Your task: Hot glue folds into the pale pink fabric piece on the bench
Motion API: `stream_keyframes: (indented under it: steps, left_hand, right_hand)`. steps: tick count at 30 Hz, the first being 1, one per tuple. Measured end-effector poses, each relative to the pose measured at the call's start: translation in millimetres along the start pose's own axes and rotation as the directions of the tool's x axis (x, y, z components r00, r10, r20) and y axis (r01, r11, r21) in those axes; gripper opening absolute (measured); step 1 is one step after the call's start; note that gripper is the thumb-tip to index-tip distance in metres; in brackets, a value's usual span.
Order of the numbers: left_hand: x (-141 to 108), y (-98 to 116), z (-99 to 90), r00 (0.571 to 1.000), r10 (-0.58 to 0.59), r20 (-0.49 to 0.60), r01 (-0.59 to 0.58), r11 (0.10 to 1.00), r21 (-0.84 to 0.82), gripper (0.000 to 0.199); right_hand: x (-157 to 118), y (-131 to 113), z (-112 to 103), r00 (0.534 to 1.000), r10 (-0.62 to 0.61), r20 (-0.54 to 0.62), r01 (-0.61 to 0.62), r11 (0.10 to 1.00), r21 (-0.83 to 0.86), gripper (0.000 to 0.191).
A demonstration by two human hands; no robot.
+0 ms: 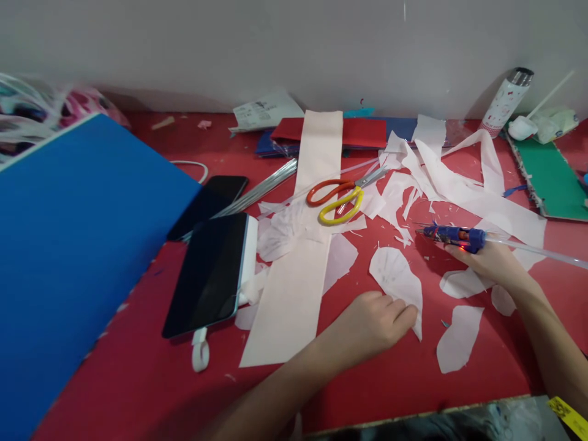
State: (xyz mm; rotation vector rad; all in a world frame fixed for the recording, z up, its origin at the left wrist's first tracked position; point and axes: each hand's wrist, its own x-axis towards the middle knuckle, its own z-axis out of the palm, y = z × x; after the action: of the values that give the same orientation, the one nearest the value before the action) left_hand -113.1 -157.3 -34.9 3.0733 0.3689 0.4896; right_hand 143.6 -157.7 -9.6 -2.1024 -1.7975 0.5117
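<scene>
My left hand (383, 320) has its fingers closed on the lower part of a pale petal-shaped piece (395, 269), just above the red table. My right hand (487, 260) is wrapped round a blue glue gun (452, 236). A small red light glows on the gun, its nozzle points left, and a clear glue stick (542, 250) sticks out behind it. Other pale cut pieces lie near my hands: one (459, 338) below the gun, another (463, 283) beneath my right hand.
Orange-and-yellow scissors (342, 205) lie on a long pale strip (294, 288). Left are a tablet (206, 275), a phone (209, 205) and a large blue board (87, 257). Behind are scraps (468, 190), a red packet (362, 131) and a bottle (508, 101); a green board (551, 174) lies right.
</scene>
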Motion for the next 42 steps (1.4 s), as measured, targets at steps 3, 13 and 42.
stream_keyframes:
  steps: [3, 13, 42]
  left_hand:
    - [0.8, 0.2, -1.8, 1.0, 0.004, -0.011, -0.003, 1.0, 0.014, 0.016]
    - [4.9, 11.0, 6.7, 0.994, -0.059, -0.091, 0.058, 0.998, -0.008, 0.019]
    - [4.5, 9.3, 4.8, 0.991, -0.127, -0.043, 0.12, 0.984, -0.131, 0.017]
  right_hand:
    - [0.0, -0.2, -0.2, 1.0, 0.0, -0.002, 0.0, 1.0, 0.001, 0.038]
    - [-0.3, 1.4, 0.9, 1.0, 0.026, -0.014, -0.026, 1.0, -0.009, 0.038]
    - [-2.1, 3.0, -6.1, 0.989, -0.138, -0.049, 0.137, 0.99, -0.028, 0.039]
